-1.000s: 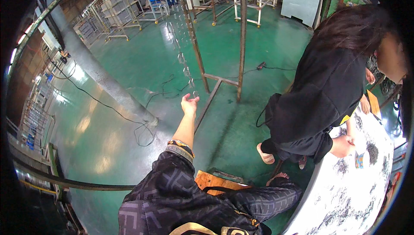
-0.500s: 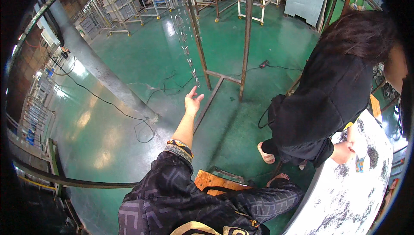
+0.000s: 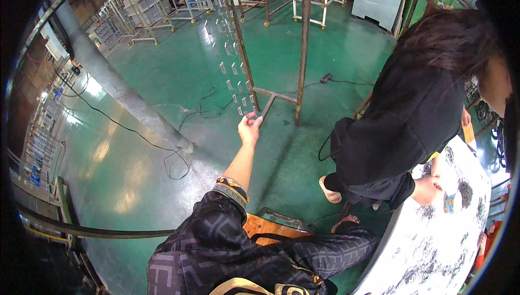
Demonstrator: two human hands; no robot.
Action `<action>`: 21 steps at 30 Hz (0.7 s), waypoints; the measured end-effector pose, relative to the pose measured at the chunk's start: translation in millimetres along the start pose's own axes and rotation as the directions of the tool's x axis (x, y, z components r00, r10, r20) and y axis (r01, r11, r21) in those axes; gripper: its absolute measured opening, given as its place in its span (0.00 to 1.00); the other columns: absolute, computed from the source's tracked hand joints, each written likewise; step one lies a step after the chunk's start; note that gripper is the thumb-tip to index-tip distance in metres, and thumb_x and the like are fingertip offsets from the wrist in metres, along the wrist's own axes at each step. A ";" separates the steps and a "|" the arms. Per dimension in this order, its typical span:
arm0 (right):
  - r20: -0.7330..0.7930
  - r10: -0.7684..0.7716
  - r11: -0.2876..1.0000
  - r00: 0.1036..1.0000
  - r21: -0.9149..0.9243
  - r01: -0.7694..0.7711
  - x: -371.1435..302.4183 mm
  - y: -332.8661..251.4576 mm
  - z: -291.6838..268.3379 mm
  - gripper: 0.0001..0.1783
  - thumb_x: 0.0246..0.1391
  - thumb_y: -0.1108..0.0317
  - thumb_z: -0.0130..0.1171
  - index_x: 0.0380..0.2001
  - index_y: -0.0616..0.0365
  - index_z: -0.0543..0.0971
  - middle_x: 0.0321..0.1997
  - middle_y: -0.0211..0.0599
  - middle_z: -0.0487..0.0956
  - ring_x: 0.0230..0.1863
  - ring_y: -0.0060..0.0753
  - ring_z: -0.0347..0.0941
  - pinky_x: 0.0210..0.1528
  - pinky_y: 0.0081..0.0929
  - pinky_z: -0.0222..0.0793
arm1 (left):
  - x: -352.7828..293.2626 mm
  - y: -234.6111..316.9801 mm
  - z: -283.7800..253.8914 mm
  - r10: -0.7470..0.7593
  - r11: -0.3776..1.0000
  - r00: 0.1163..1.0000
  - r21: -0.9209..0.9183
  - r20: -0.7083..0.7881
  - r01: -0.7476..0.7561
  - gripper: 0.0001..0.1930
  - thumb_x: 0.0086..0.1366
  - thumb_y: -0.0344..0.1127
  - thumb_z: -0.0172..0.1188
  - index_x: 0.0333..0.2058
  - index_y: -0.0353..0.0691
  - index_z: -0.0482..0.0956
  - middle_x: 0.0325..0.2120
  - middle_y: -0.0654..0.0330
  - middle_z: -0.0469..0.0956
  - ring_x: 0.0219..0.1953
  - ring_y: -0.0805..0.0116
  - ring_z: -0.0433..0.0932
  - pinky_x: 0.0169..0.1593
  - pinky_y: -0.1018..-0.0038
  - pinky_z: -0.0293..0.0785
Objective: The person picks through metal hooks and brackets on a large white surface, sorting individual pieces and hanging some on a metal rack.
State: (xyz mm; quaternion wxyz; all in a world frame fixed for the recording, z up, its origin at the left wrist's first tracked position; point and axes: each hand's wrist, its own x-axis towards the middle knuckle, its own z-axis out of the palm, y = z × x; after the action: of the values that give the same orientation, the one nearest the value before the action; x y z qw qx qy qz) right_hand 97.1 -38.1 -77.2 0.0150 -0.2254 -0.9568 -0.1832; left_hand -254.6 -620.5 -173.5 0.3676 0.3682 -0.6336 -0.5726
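My left hand (image 3: 249,129) reaches forward at the end of a patterned dark sleeve. Thumb and fingers close at the lower end of a hanging rack of small silvery metal pieces (image 3: 234,69). These pieces hang in three columns beside a rusty metal frame (image 3: 303,51). What exactly the fingertips grip is too small to make out fully, but the bottom row meets them. My right hand is out of view.
On the right a co-worker in black (image 3: 390,111) leans over a white table (image 3: 417,257) strewn with small black pieces, a blue roll (image 3: 448,203) beside their hands. A wooden seat (image 3: 276,229) stands near my knee. A grey pillar (image 3: 124,89) and cables (image 3: 130,131) are left.
My left fingers have gone from stretched out to closed at the rack's bottom. The hanging rack has turned from nearly edge-on to showing its three columns.
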 end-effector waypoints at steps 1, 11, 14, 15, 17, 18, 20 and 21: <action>0.002 -0.014 1.000 1.000 -0.004 0.014 0.7 1.3 0.4 0.37 0.54 0.56 0.43 0.67 0.55 0.54 0.70 0.47 0.55 0.69 0.51 0.53 0.60 0.51 0.56 | 2.8 -7.4 -0.8 0.002 1.000 1.000 -0.018 0.010 -0.002 0.16 0.51 0.33 0.71 0.40 0.39 0.82 0.21 0.67 0.77 0.24 0.80 0.72 0.32 0.78 0.70; 0.129 0.077 0.977 0.989 0.187 -0.100 3.6 -3.7 -12.3 0.43 0.50 0.55 0.55 0.68 0.53 0.52 0.71 0.48 0.52 0.71 0.51 0.46 0.64 0.56 0.48 | -27.3 26.7 5.8 0.089 0.966 0.984 -0.253 0.151 -0.048 0.06 0.60 0.26 0.62 0.36 0.33 0.82 0.27 0.66 0.80 0.28 0.81 0.74 0.35 0.83 0.71; 0.137 0.078 0.976 0.988 0.192 -0.104 3.2 -3.9 -12.2 0.44 0.50 0.54 0.55 0.68 0.53 0.52 0.71 0.48 0.52 0.71 0.51 0.46 0.64 0.56 0.49 | -28.1 28.6 2.2 0.122 0.980 0.984 -0.173 0.132 -0.099 0.05 0.61 0.27 0.61 0.35 0.33 0.81 0.27 0.65 0.80 0.29 0.81 0.74 0.36 0.83 0.71; 0.131 0.079 0.975 0.988 0.194 -0.104 3.1 -4.7 -12.2 0.44 0.50 0.54 0.55 0.68 0.54 0.52 0.71 0.48 0.52 0.71 0.51 0.46 0.64 0.56 0.49 | -28.6 30.1 0.7 0.131 0.984 0.982 -0.138 0.133 -0.112 0.05 0.62 0.27 0.60 0.35 0.33 0.81 0.27 0.64 0.80 0.29 0.81 0.74 0.36 0.83 0.71; 0.101 0.068 0.982 0.992 0.170 -0.085 1.8 -4.1 -8.5 0.44 0.50 0.54 0.55 0.68 0.54 0.52 0.71 0.48 0.52 0.71 0.52 0.47 0.63 0.56 0.51 | -29.5 34.7 -3.1 0.157 0.986 0.979 -0.075 0.133 -0.148 0.05 0.63 0.27 0.59 0.35 0.32 0.81 0.28 0.64 0.80 0.29 0.81 0.74 0.36 0.82 0.71; 0.078 0.056 0.987 0.995 0.143 -0.067 1.6 -3.3 -3.7 0.44 0.51 0.54 0.54 0.68 0.55 0.52 0.71 0.49 0.53 0.71 0.52 0.48 0.63 0.55 0.51 | -30.5 39.0 -5.4 0.174 0.984 0.976 -0.048 0.133 -0.169 0.05 0.63 0.27 0.59 0.35 0.33 0.81 0.27 0.63 0.80 0.29 0.81 0.74 0.36 0.82 0.71; 0.064 0.038 0.992 0.997 0.118 -0.045 1.3 -0.1 -1.1 0.43 0.52 0.54 0.52 0.68 0.56 0.51 0.70 0.49 0.53 0.70 0.53 0.49 0.62 0.55 0.52 | -27.7 40.0 -11.1 0.235 0.971 0.965 0.027 0.120 -0.239 0.05 0.62 0.27 0.59 0.36 0.33 0.81 0.27 0.61 0.81 0.29 0.78 0.75 0.37 0.79 0.72; 0.074 0.032 0.992 0.997 0.120 -0.041 2.1 0.4 -2.5 0.42 0.53 0.54 0.51 0.68 0.56 0.51 0.70 0.50 0.53 0.70 0.53 0.49 0.62 0.55 0.52 | -26.0 38.3 -15.7 0.252 0.963 0.960 0.064 0.125 -0.261 0.05 0.62 0.27 0.59 0.36 0.34 0.81 0.28 0.61 0.81 0.30 0.77 0.75 0.38 0.78 0.72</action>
State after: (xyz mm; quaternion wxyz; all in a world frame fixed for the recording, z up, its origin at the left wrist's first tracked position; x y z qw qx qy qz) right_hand 95.3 -37.7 -74.6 -0.0024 -0.2481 -0.9617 -0.1161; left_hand -230.5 -601.8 -135.3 0.3863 0.2634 -0.7188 -0.5146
